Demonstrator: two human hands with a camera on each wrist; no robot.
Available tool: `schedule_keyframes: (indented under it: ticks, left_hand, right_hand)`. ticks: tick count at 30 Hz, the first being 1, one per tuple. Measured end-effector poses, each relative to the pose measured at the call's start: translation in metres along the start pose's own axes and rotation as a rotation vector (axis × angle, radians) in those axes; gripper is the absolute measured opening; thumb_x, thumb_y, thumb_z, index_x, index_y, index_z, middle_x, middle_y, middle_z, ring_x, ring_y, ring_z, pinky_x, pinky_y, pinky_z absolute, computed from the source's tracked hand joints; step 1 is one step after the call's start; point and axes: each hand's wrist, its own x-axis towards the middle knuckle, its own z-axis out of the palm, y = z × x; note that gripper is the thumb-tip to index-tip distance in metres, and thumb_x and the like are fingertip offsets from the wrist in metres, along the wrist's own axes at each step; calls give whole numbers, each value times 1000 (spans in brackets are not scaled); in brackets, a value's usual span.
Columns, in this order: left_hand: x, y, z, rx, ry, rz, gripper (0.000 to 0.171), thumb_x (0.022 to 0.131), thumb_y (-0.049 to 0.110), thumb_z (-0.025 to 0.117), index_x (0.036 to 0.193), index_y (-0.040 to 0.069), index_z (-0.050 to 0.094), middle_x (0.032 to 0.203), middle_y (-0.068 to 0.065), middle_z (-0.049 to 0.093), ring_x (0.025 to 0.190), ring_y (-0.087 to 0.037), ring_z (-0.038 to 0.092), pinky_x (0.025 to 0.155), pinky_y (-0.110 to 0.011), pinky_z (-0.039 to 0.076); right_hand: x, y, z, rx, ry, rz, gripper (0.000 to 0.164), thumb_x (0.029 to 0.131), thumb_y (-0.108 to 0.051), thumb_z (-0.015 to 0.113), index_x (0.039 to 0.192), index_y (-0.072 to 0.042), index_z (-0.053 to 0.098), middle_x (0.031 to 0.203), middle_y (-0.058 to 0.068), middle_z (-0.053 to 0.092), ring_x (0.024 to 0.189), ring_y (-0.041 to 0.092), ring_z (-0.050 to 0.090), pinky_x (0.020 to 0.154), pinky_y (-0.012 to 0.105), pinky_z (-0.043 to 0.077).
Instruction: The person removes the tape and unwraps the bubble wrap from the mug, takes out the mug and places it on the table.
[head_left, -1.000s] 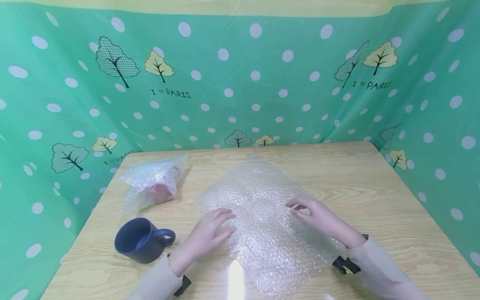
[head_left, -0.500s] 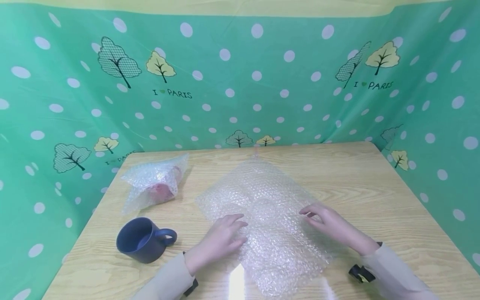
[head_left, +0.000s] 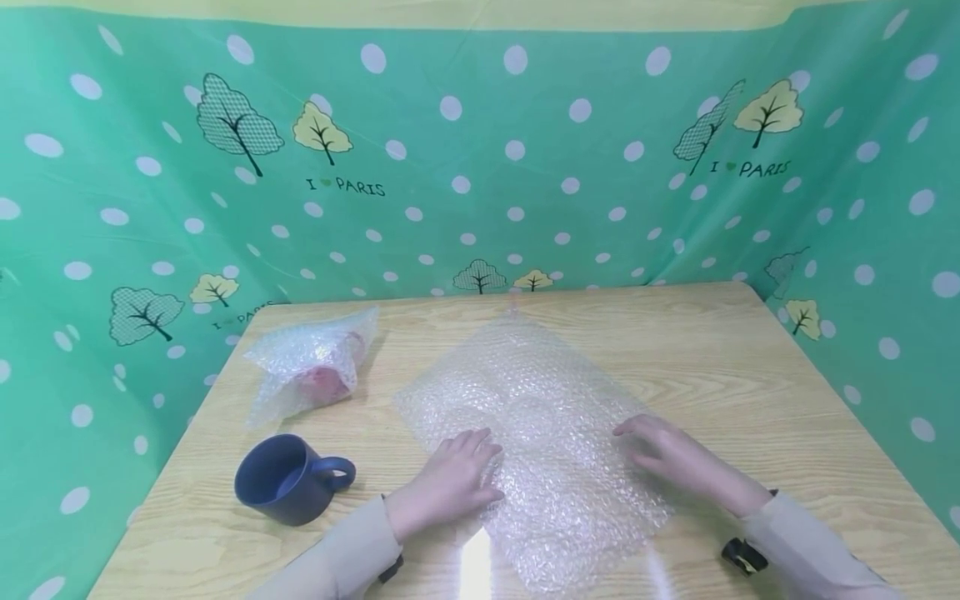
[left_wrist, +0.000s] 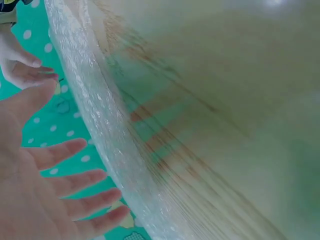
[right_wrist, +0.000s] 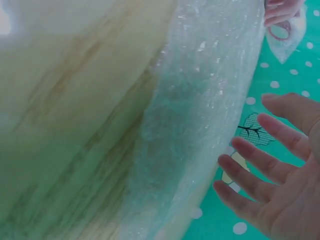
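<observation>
A clear sheet of bubble wrap [head_left: 540, 400] lies cornerwise on the wooden table. My left hand [head_left: 453, 483] is over its left side, fingers spread and nearly straight. On the opposite side, my right hand [head_left: 675, 462] hovers at the sheet's right edge with relaxed fingers. Both wrist views show empty palms: the left hand [left_wrist: 45, 185] and the right hand [right_wrist: 275, 170] have fingers apart beside the bubble wrap [right_wrist: 195, 100]. A dark blue mug [head_left: 288, 483] stands left of my left hand, its handle toward the sheet.
A bubble-wrapped bundle [head_left: 315, 367] with something pinkish-red inside sits at the back left of the table [head_left: 697, 350]. Green dotted cloth [head_left: 517, 183] hangs behind the table and along both sides.
My left hand has shifted right and slightly down over the bubble wrap. My right hand has moved right and down to the sheet's edge. The mug and bundle stay put.
</observation>
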Motion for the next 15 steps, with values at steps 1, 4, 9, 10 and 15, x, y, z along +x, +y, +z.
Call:
schedule_keyframes:
  ticks: [1, 4, 9, 10, 15]
  left_hand:
    - [0, 0, 1, 2, -17, -4, 64, 79, 48, 56, 127, 7, 44, 135, -19, 35, 121, -38, 35, 98, -53, 31]
    - [2, 0, 2, 23, -63, -4, 71, 76, 53, 56, 129, 8, 41, 137, -19, 32, 122, -40, 32, 98, -54, 29]
    - [3, 0, 4, 63, -103, 13, 76, 74, 57, 55, 131, 8, 39, 138, -18, 30, 123, -41, 30, 97, -55, 30]
    - [3, 0, 4, 65, -108, 13, 76, 74, 57, 55, 131, 9, 39, 138, -19, 30, 123, -41, 30, 97, -55, 30]
    - [4, 1, 5, 49, -138, 9, 75, 74, 56, 56, 131, 10, 38, 139, -19, 28, 123, -43, 28, 96, -57, 30]
  right_hand:
    - [0, 1, 1, -1, -7, -7, 35, 76, -6, 63, 110, 1, 56, 110, 13, 58, 102, 31, 53, 88, 47, 43]
    - [1, 3, 5, 1, -37, -8, 42, 76, -9, 65, 115, 1, 53, 116, 17, 54, 107, 34, 49, 90, 50, 40]
    - [1, 5, 8, -19, -105, -12, 50, 76, -16, 65, 121, -2, 50, 125, 21, 47, 113, 41, 42, 93, 60, 31]
    - [1, 5, 8, -29, -115, -15, 51, 76, -18, 66, 122, -3, 50, 126, 22, 45, 114, 41, 40, 93, 61, 29]
    - [2, 11, 10, -55, -152, -23, 56, 73, -23, 68, 122, -4, 50, 129, 25, 41, 117, 45, 35, 93, 65, 24]
